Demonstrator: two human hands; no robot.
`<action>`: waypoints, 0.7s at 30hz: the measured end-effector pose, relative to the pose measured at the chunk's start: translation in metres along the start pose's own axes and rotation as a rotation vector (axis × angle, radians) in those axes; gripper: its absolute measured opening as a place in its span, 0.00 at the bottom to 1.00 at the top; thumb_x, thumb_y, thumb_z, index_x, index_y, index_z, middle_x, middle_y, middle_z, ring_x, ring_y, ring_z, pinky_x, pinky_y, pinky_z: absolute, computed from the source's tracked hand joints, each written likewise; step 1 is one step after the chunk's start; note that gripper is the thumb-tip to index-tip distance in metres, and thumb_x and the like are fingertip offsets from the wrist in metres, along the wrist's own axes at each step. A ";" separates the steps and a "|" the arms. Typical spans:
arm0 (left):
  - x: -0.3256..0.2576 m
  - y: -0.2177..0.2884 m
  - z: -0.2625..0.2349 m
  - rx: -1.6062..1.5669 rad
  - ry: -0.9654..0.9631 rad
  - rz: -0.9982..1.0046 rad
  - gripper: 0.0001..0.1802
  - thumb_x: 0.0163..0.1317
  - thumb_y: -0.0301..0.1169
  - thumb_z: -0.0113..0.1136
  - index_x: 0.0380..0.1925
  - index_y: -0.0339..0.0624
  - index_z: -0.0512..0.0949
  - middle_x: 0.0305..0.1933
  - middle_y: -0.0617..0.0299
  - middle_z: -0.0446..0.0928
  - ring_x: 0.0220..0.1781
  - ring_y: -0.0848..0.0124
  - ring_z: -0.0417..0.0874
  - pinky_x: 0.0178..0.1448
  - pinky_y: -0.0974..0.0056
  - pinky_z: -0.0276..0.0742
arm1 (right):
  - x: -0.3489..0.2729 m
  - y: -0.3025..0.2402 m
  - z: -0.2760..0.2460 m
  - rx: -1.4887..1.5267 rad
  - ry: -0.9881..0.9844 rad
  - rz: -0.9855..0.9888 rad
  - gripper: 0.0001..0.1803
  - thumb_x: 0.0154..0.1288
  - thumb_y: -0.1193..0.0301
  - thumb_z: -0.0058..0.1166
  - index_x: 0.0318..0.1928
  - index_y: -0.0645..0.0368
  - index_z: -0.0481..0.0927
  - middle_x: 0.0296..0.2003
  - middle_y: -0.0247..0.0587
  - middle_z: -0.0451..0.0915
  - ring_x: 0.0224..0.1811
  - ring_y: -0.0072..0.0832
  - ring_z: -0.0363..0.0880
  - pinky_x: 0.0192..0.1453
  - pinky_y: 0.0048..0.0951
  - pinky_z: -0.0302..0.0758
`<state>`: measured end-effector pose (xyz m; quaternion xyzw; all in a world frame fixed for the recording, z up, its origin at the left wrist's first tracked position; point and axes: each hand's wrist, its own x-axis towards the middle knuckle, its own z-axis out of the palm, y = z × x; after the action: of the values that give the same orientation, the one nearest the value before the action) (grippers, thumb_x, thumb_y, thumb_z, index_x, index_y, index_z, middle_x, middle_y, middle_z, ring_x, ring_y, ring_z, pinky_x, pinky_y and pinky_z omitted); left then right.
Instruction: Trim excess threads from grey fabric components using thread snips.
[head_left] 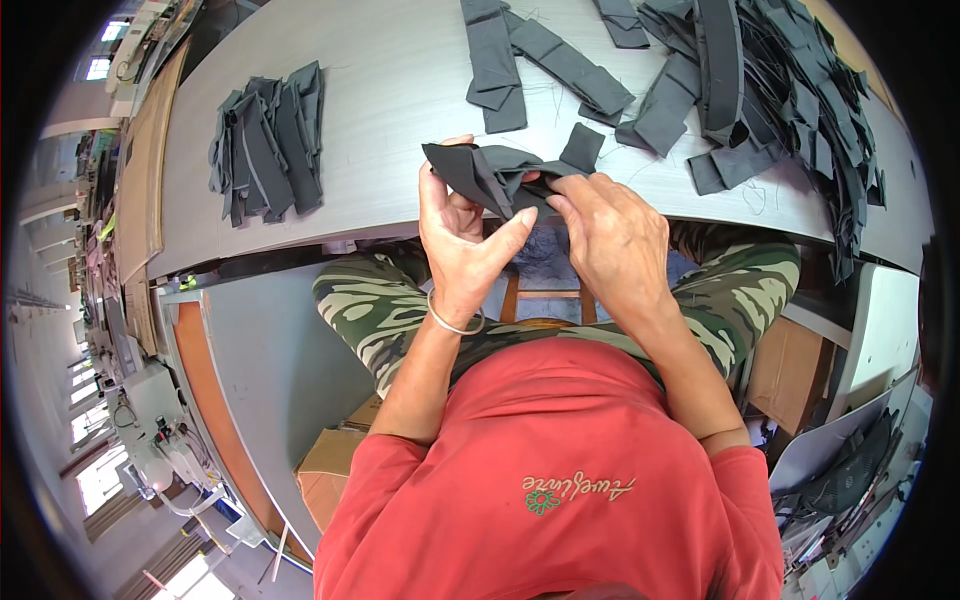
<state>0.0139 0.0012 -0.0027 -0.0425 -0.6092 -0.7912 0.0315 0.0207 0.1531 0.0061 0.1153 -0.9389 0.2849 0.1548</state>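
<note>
Head view; two hands [460,240] [620,240], held grey cloth [490,165]

Bright, even light on tabletop [390,80]; left windows [101,482] glaring white; edges bowed, corners black.

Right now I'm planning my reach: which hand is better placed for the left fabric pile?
Probably the left hand: it's nearer that fabric pile than the right hand, though both hold dark cloth.
</note>
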 end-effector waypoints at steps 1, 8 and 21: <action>-0.001 0.001 0.001 0.010 0.004 -0.007 0.42 0.47 0.16 0.67 0.62 0.37 0.56 0.50 0.55 0.73 0.52 0.69 0.78 0.56 0.66 0.75 | 0.000 0.001 0.001 0.000 0.000 0.000 0.07 0.58 0.69 0.58 0.36 0.57 0.80 0.27 0.41 0.78 0.30 0.37 0.79 0.31 0.37 0.76; -0.001 0.000 0.001 0.007 -0.023 -0.027 0.43 0.47 0.15 0.66 0.62 0.40 0.55 0.51 0.53 0.74 0.51 0.69 0.79 0.56 0.66 0.75 | 0.001 0.003 0.004 0.000 0.016 -0.023 0.06 0.57 0.70 0.59 0.35 0.57 0.81 0.27 0.40 0.78 0.30 0.37 0.79 0.33 0.36 0.76; 0.031 0.011 -0.014 -0.158 -0.014 -0.189 0.26 0.61 0.20 0.59 0.55 0.37 0.57 0.44 0.41 0.79 0.45 0.60 0.84 0.48 0.59 0.83 | 0.006 0.017 -0.015 0.456 -0.104 0.282 0.09 0.62 0.69 0.55 0.39 0.58 0.83 0.30 0.42 0.83 0.32 0.36 0.81 0.38 0.29 0.74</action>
<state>-0.0158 -0.0149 0.0081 0.0075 -0.5463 -0.8360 -0.0511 0.0131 0.1751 0.0117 0.0298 -0.8639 0.5015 0.0353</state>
